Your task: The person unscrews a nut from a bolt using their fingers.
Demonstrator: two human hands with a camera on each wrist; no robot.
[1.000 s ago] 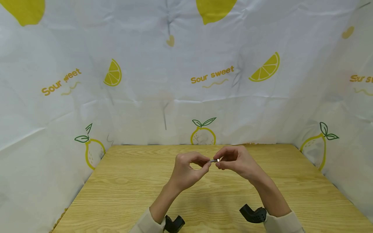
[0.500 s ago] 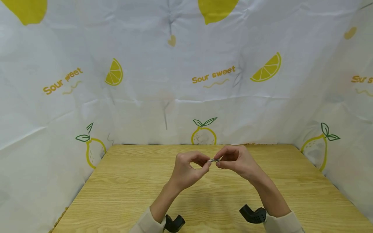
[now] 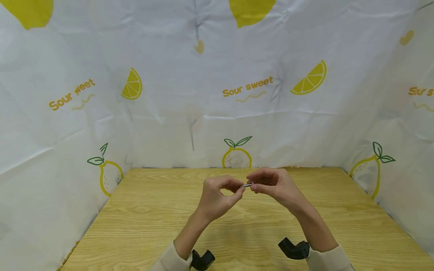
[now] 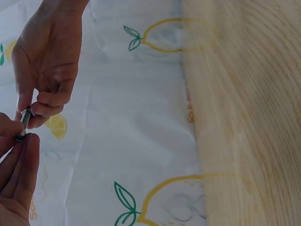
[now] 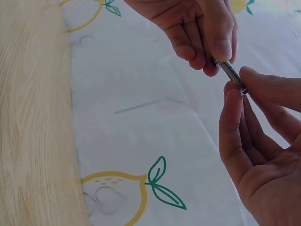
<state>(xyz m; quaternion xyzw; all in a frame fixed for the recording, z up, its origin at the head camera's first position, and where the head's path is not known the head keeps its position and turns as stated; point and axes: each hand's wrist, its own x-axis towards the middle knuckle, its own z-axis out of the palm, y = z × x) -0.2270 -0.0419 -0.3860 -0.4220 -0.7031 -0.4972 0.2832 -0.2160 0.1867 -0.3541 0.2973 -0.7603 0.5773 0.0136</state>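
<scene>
Near the middle of the head view, a small silver threaded bolt (image 3: 246,185) spans the gap between both hands, held above the table. My left hand (image 3: 217,197) pinches one end with thumb and index finger. At the other end, my right hand (image 3: 279,188) has its thumb and fingertips round the bolt. The right wrist view shows the thread of the bolt (image 5: 229,71) between the two sets of fingertips. Seen from the left wrist, the bolt (image 4: 25,123) slants between the hands, its ends partly covered by fingers.
A wood-grain table (image 3: 152,226) lies beneath the hands. Behind it and along both sides hangs a white cloth (image 3: 169,94) printed with lemons. Black wrist-camera mounts (image 3: 294,248) sit at both cuffs.
The right fingers have shifted on their end of the bolt, with the upper fingers slightly raised, covering the end that showed earlier. The left hand keeps its pinch in almost the same place.
</scene>
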